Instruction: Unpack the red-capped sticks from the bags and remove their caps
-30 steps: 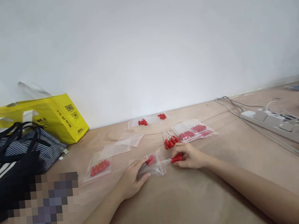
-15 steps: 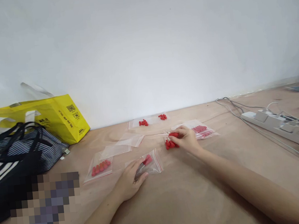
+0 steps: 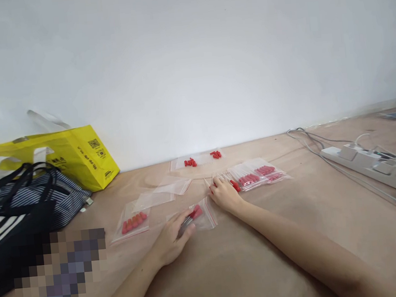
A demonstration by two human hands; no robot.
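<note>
My left hand [image 3: 174, 237] is closed over the near end of a clear zip bag [image 3: 207, 218], thumb and fingers either side of thin metal shafts. Red handles [image 3: 196, 210] show inside that bag, past my fingertips. To its right, my right hand [image 3: 225, 196] has its fingers curled down on a loose group of red-handled tools with thin shafts, perhaps small screwdrivers. A bit of red shows at its fingertips; the rest of its grasp is hidden. More loose red handles [image 3: 235, 185] lie just right of the hand, beside filled zip bags [image 3: 279, 173].
A filled bag [image 3: 143, 225] lies left of my left hand, with flat clear bags [image 3: 154, 198] behind it. Small red pieces [image 3: 190, 162] lie near the wall. A yellow bag [image 3: 96, 169] and dark bags stand left; a power strip [image 3: 369, 166] with cables lies right.
My right hand has moved left and lowered onto the loose tools; the red-handled tool it held raised is now mostly hidden. More filled bags show at right. My left hand has hardly moved.
</note>
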